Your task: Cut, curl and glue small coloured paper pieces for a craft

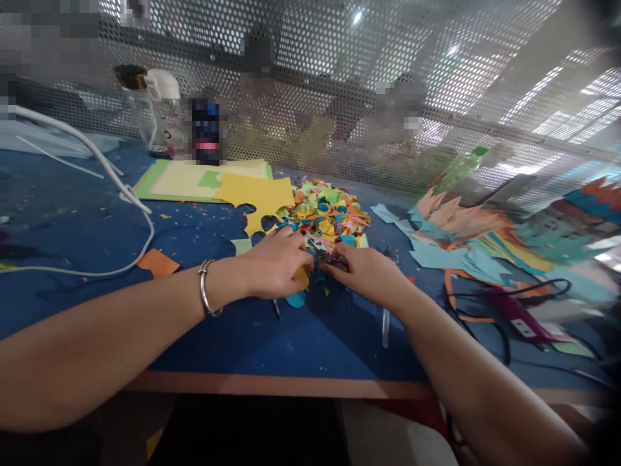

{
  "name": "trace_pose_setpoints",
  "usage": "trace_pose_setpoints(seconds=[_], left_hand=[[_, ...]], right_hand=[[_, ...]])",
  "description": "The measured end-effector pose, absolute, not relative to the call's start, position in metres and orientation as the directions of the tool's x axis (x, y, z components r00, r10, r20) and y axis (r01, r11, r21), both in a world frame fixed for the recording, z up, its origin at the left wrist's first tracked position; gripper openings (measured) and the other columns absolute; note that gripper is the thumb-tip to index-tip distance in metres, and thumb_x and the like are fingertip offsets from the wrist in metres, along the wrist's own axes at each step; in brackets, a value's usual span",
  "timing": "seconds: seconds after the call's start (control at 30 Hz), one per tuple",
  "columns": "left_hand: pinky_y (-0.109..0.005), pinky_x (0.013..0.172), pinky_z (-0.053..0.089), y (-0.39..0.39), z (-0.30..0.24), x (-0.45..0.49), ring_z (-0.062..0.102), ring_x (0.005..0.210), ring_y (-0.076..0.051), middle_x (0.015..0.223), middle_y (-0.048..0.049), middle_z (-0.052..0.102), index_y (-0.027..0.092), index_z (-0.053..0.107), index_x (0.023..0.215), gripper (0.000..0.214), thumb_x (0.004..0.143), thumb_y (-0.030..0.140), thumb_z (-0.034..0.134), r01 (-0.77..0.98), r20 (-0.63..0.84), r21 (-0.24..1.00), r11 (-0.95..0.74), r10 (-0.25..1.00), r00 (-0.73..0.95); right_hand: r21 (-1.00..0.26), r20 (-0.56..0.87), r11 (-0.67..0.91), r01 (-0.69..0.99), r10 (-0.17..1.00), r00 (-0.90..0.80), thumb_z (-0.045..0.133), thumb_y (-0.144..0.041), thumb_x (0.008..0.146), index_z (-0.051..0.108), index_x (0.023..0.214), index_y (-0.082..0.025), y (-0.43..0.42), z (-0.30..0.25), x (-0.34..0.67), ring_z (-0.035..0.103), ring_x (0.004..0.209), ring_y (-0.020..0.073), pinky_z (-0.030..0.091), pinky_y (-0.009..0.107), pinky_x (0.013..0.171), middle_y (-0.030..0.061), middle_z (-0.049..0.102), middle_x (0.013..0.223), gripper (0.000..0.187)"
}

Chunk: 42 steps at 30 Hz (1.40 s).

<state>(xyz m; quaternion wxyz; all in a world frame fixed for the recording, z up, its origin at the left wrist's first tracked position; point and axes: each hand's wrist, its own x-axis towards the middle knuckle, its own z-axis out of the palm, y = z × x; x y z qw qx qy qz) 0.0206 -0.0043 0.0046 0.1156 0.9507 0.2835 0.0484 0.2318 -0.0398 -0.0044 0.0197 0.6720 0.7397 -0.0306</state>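
reaching over flat blue tabletop (301, 346) to near edge of crinkly, ragged multicol. paper heap (327, 210), w/ r. hand (371, 272) bent-fingered, can't tell if gripping, & l. hand (276, 262) closed on yellow paper pc (301, 279).

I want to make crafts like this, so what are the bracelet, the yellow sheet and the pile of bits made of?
Bracelet: probably metal, smooth and shiny; it gleams silver.
Yellow sheet: looks like matte paper or thin card; it lies flat, with rounded gaps cut out.
Pile of bits: likely paper, dull; the pieces look thin and some curl.
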Motion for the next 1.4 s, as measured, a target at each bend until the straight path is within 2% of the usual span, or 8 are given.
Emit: trace_pose_setpoints(seconds=[0.2,0.37,0.47,0.6,0.87,1.0,1.17,1.4], left_hand=[[-0.044,0.096,0.036,-0.001,0.003,0.025,0.046,0.107,-0.031,0.108,-0.0126,0.054,0.018,0.069,0.108,0.034,0.078,0.034,0.065,0.53,-0.003,0.254,-0.809,0.547,0.837],[-0.042,0.093,0.037,0.007,0.005,0.025,0.049,0.102,-0.027,0.103,-0.0106,0.059,0.018,0.072,0.092,0.017,0.08,0.022,0.062,0.491,0.043,0.27,-0.828,0.52,0.853],[-0.036,0.086,0.04,0.014,0.002,0.023,0.055,0.094,-0.023,0.095,-0.0075,0.063,0.019,0.073,0.087,0.013,0.081,0.018,0.061,0.422,0.101,0.382,-0.823,0.491,0.865],[-0.029,0.072,0.044,0.021,0.0,0.017,0.061,0.08,-0.016,0.09,-0.0051,0.066,0.018,0.069,0.084,0.012,0.078,0.014,0.06,0.428,0.141,0.582,-0.691,0.604,0.784],[-0.025,0.056,0.05,0.027,0.001,0.014,0.057,0.062,-0.012,0.073,-0.0012,0.061,0.016,0.061,0.084,0.001,0.084,0.017,0.061,0.271,-0.001,0.944,-0.191,0.816,0.578],[-0.023,0.056,0.051,0.024,-0.002,0.02,0.059,0.064,-0.01,0.077,-0.001,0.062,0.015,0.062,0.089,0.01,0.081,0.012,0.067,0.164,-0.052,0.986,-0.032,0.874,0.483],[-0.021,0.058,0.051,0.02,-0.004,0.025,0.059,0.06,-0.007,0.076,0.0028,0.06,0.015,0.061,0.103,0.026,0.08,0.006,0.067,0.035,-0.136,0.99,0.136,0.867,0.479],[-0.02,0.058,0.049,0.008,-0.001,0.032,0.064,0.063,-0.007,0.083,0.0009,0.064,0.017,0.06,0.108,0.033,0.078,0.008,0.072,0.033,-0.15,0.988,0.154,0.857,0.492]], right_hand=[[-0.036,-0.071,0.124,0.992,0.989,-0.127,0.05,-0.049,0.094,0.061,0.097,-0.02,-0.041,-0.003,0.232,0.064,0.072,0.0222,0.028,0.027,0.055,0.007,0.07,0.081,0.031],[-0.053,-0.058,0.153,0.987,0.986,-0.156,0.051,-0.046,0.094,0.06,0.096,-0.02,-0.041,-0.004,0.234,0.065,0.073,0.0214,0.029,0.027,0.055,0.007,0.07,0.082,0.028],[-0.06,-0.059,0.164,0.985,0.984,-0.168,0.053,-0.047,0.093,0.06,0.098,-0.02,-0.04,-0.005,0.236,0.065,0.07,0.0215,0.03,0.027,0.055,0.0069,0.07,0.079,0.029],[-0.037,-0.045,0.174,0.984,0.983,-0.176,0.052,-0.048,0.094,0.062,0.103,-0.019,-0.04,-0.006,0.236,0.066,0.071,0.0242,0.029,0.029,0.054,0.0084,0.071,0.078,0.032],[0.079,-0.025,0.178,0.981,0.984,-0.177,0.051,-0.047,0.095,0.061,0.108,-0.019,-0.048,-0.002,0.232,0.069,0.079,0.0294,0.025,0.031,0.054,0.0109,0.074,0.089,0.032],[0.093,0.123,0.181,0.979,0.974,-0.192,0.053,-0.049,0.095,0.063,0.11,-0.022,-0.053,0.001,0.229,0.069,0.078,0.027,0.026,0.031,0.053,0.0082,0.075,0.095,0.032],[0.034,0.389,0.416,0.909,0.832,-0.396,0.052,-0.045,0.096,0.064,0.116,-0.021,-0.057,-0.002,0.228,0.067,0.076,0.0206,0.036,0.029,0.057,0.0075,0.074,0.096,0.033],[-0.081,0.475,0.602,0.795,0.724,-0.5,0.042,-0.03,0.102,0.069,0.096,-0.019,-0.054,-0.004,0.23,0.064,0.075,0.0164,0.043,0.027,0.065,0.0065,0.07,0.085,0.03]])
